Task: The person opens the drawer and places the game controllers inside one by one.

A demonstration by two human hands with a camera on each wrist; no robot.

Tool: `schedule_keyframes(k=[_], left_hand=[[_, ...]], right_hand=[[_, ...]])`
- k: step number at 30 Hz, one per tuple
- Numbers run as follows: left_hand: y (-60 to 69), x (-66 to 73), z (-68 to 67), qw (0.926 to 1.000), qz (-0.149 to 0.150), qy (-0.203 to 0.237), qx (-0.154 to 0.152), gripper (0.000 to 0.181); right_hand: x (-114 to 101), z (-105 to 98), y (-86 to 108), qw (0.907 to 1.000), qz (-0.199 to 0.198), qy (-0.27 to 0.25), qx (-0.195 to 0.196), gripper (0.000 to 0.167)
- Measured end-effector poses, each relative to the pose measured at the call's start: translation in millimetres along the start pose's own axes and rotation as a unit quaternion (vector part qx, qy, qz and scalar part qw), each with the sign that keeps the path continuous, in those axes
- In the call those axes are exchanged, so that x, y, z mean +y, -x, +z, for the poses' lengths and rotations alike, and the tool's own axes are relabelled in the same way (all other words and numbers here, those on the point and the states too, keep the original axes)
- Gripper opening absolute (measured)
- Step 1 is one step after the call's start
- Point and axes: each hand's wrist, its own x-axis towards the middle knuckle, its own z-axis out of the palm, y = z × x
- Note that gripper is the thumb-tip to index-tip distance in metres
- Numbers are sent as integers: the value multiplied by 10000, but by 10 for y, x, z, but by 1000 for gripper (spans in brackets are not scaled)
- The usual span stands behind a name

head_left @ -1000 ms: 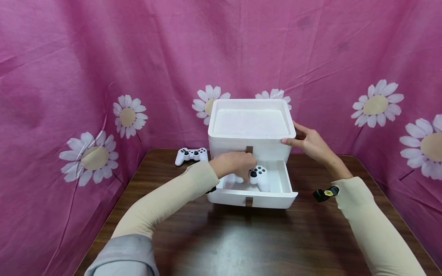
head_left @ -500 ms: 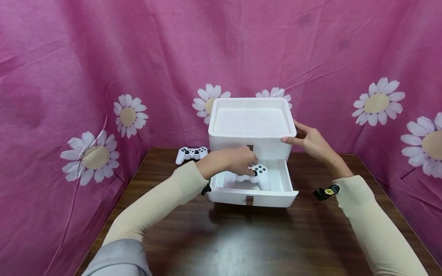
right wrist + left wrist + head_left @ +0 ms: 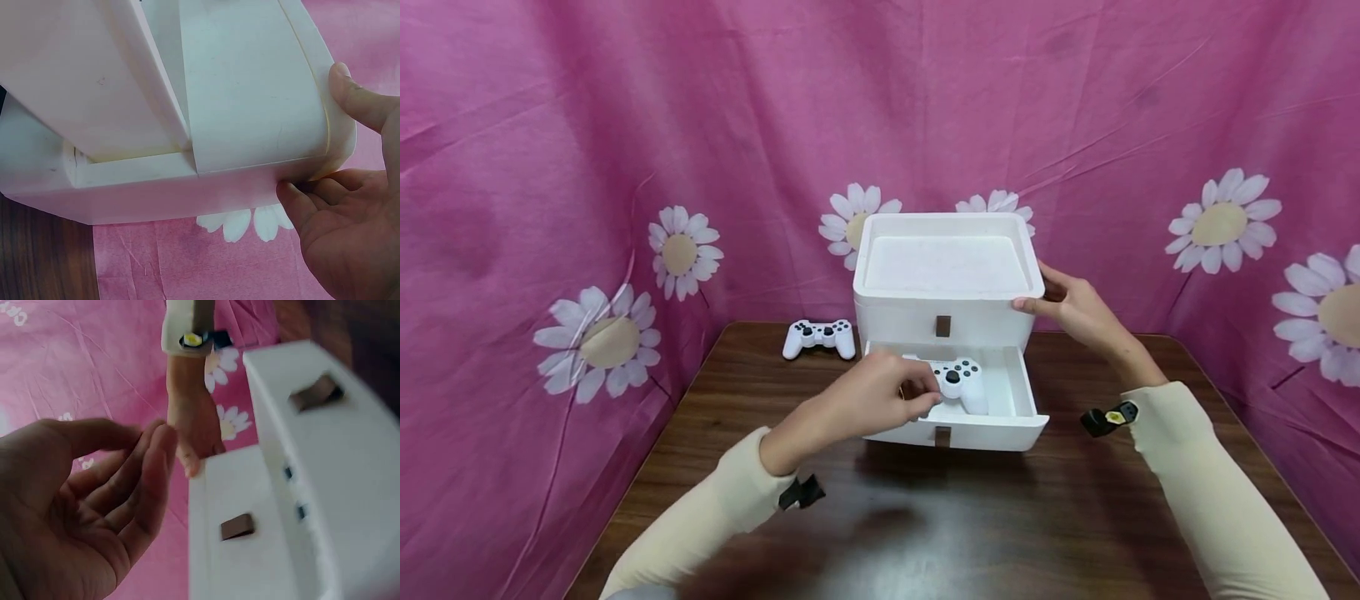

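Note:
The white drawer unit (image 3: 898, 321) stands at the table's back, its lower drawer (image 3: 992, 435) pulled out. Inside lies a white game controller (image 3: 972, 387), partly hidden behind my left hand (image 3: 876, 396). In the left wrist view that hand (image 3: 94, 506) has its fingers loosely bent towards the thumb, holding nothing, beside the drawer fronts. My right hand (image 3: 1082, 317) grips the unit's upper right corner. The right wrist view shows the thumb of my right hand (image 3: 356, 231) over the unit's top edge (image 3: 340, 134) and the other fingers against its side.
Another white controller (image 3: 820, 337) lies on the brown wooden table (image 3: 955, 533), left of the unit. A shallow recessed tray (image 3: 943, 265) forms the unit's top. A pink cloth with daisies (image 3: 760, 150) hangs behind and at both sides.
My left hand has come away from the controller in the drawer, moving left and towards the table's front. My right hand has kept its place on the unit.

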Motion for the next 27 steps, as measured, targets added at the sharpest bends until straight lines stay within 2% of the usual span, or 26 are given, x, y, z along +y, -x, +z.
schedule_keyframes(k=[3,6,9,12,16,21,23,25,27], left_hand=[[123,-22,137,9977,-337,494,320,7],[214,-47,300,9887,-807,1140,541,9],[282,-83,487,9730,-1208,1845,684,10],[331,-123,667,9560,-1575,2347,781,12],[404,-211,876,9373,-2024,2687,910,12],[465,-336,1118,9219,-2324,2936,991,14],[469,-360,1198,9127,-2415,3135,1012,16],[468,-368,1264,8999,-2479,3438,1025,18],[462,-371,1328,8815,-2490,3878,1028,20]], right_hand=[[11,-12,3,10000,-4,2,0,97],[30,-18,-3,10000,1,17,-7,96],[34,-14,-14,10000,-10,-41,-65,96],[34,-8,-26,9999,-4,-90,-99,96],[26,6,-25,9999,13,-105,-86,97],[12,5,-12,9999,21,-82,-62,98],[15,0,-10,10000,15,-70,-45,98],[22,-1,-12,10000,11,-72,-45,98],[30,2,-11,10000,11,-77,-45,98]])
